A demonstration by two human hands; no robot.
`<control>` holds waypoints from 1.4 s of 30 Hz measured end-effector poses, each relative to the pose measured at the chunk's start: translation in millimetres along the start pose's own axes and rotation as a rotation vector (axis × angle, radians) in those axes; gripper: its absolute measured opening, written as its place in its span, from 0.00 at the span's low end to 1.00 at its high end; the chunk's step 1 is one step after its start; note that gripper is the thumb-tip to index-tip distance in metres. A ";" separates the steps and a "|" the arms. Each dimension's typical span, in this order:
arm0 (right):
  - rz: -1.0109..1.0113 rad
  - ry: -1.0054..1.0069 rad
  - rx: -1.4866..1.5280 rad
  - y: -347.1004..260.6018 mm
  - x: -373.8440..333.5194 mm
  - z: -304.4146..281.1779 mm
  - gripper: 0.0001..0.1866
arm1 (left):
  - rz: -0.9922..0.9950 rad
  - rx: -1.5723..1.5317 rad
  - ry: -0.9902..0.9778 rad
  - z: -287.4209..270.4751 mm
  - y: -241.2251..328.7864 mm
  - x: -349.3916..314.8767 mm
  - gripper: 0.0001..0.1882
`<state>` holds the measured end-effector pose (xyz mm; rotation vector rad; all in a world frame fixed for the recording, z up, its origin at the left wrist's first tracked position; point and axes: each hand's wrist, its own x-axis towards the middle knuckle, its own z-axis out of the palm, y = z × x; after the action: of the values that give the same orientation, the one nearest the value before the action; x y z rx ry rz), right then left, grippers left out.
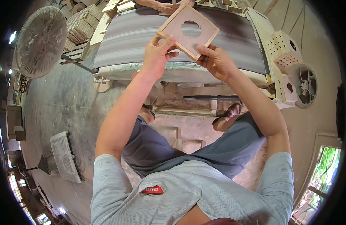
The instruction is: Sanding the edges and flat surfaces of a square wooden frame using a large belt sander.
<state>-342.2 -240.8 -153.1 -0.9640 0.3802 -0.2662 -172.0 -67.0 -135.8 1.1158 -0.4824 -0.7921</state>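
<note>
Both my hands hold a square wooden frame (175,29), a shallow box-like piece with a raised rim and a round hole through its panel. It is tilted so that one corner points up and another down toward me. My left hand (160,51) grips its left lower edge, thumb on the rim. On the right lower edge, my right hand (216,60) pinches it with the thumb on top and fingers beneath. Under the piece runs the wide grey sanding belt (124,45) of a machine, with the piece held above it.
Across the belt, another person's hands (167,7) rest near the far edge. A large fan (41,42) stands left, near stacked wooden pieces (81,26). At right, perforated wooden boxes (285,50) sit beside a round blower opening (305,85). A dark bar (212,97) crosses below the belt.
</note>
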 end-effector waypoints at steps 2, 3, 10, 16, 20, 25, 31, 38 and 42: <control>0.000 -0.001 -0.010 4.4 2.3 -3.9 0.19 | 0.007 0.019 0.001 4.1 -6.0 2.3 0.24; 0.003 -0.001 -0.020 5.5 2.8 -4.7 0.20 | 0.011 0.038 0.005 5.6 -8.0 2.7 0.24; -0.073 0.106 -0.220 -2.6 8.9 -25.3 0.22 | 0.013 0.195 -0.068 -2.6 -9.4 9.8 0.18; -0.416 0.105 -0.971 -24.1 23.4 -78.3 0.23 | -0.021 0.531 -0.122 -2.8 -18.7 18.3 0.23; -0.377 0.112 -1.110 -24.4 32.4 -100.0 0.19 | 0.109 0.792 -0.170 -8.7 -47.1 50.2 0.26; -0.344 0.131 -1.036 -22.6 36.5 -137.5 0.20 | 0.158 0.967 -0.196 18.7 -69.9 87.6 0.27; -0.354 0.224 -0.978 -14.2 31.8 -177.4 0.15 | 0.147 1.034 -0.245 44.2 -99.8 113.7 0.29; -0.345 0.298 -0.888 -5.5 38.9 -188.1 0.16 | 0.202 1.001 -0.309 40.0 -109.7 124.6 0.27; -0.398 0.269 -0.890 10.9 55.2 -188.6 0.16 | 0.186 1.056 -0.285 25.8 -99.8 127.1 0.26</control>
<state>-372.6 -396.5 -269.7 -1.8954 0.5682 -0.6185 -140.3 -201.7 -223.1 1.8885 -1.3145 -0.5112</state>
